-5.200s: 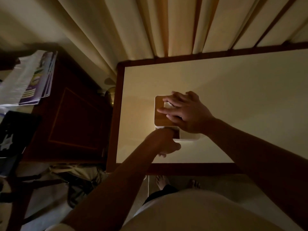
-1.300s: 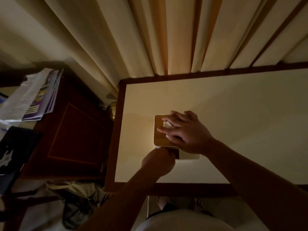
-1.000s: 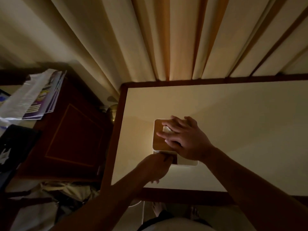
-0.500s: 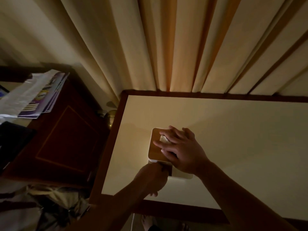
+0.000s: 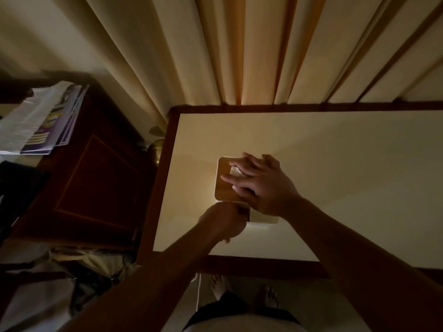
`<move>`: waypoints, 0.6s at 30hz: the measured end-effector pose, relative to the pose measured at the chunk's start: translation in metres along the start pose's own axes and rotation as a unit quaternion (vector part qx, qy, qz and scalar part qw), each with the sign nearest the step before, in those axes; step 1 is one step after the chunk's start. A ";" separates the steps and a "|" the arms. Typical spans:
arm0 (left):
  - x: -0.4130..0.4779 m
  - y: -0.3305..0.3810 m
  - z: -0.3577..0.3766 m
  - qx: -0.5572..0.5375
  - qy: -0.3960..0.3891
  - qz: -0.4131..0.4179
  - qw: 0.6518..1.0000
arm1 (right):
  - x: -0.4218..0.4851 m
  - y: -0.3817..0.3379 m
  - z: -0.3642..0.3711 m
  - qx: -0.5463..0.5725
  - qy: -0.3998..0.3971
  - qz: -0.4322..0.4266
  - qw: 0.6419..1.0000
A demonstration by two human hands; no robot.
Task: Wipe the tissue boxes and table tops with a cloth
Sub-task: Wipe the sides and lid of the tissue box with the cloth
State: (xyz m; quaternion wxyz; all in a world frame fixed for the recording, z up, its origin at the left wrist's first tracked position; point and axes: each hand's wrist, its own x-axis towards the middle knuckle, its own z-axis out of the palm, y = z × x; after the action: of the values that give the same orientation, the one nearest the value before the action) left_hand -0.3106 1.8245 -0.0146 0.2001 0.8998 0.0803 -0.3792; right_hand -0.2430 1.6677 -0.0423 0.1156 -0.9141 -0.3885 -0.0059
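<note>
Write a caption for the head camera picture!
Right hand flat on square wooden-topped tissue box, left hand at its near side.

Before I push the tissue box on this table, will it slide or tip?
Probably slides: the tissue box looks broad and low on a smooth table top. Its wooden-looking lid seems rigid, unlikely to crumple. The right hand pressing flat on it suggests it is light.

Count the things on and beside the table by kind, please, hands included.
tissue box: 1
hands: 2 (left hand, right hand)
table: 1
dark cabinet: 1
pile of papers: 1
total: 6
</note>
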 end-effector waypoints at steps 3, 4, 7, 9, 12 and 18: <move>-0.011 -0.010 -0.003 -0.113 0.007 0.020 0.993 | -0.001 0.002 0.001 -0.004 0.013 -0.005 1.000; -0.016 -0.016 -0.004 -0.134 0.034 0.044 0.990 | -0.002 0.002 0.002 -0.005 0.018 -0.005 1.000; -0.022 -0.024 0.001 -0.110 0.109 0.097 0.983 | -0.001 0.003 0.002 0.003 0.015 -0.003 1.000; -0.019 -0.019 0.006 -0.051 0.156 0.072 0.984 | 0.000 0.002 0.001 0.007 0.002 0.001 1.000; -0.012 -0.007 0.013 0.025 0.190 0.013 0.981 | 0.000 0.003 -0.001 0.000 -0.011 0.005 1.000; -0.002 0.001 0.006 -0.024 0.029 0.008 0.999 | 0.000 -0.001 0.000 -0.015 0.004 0.013 1.000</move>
State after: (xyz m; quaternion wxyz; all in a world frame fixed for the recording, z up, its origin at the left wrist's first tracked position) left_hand -0.3155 1.8209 -0.0166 0.2219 0.9060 0.0876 -0.3497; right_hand -0.2436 1.6681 -0.0425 0.1037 -0.9205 -0.3765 -0.0134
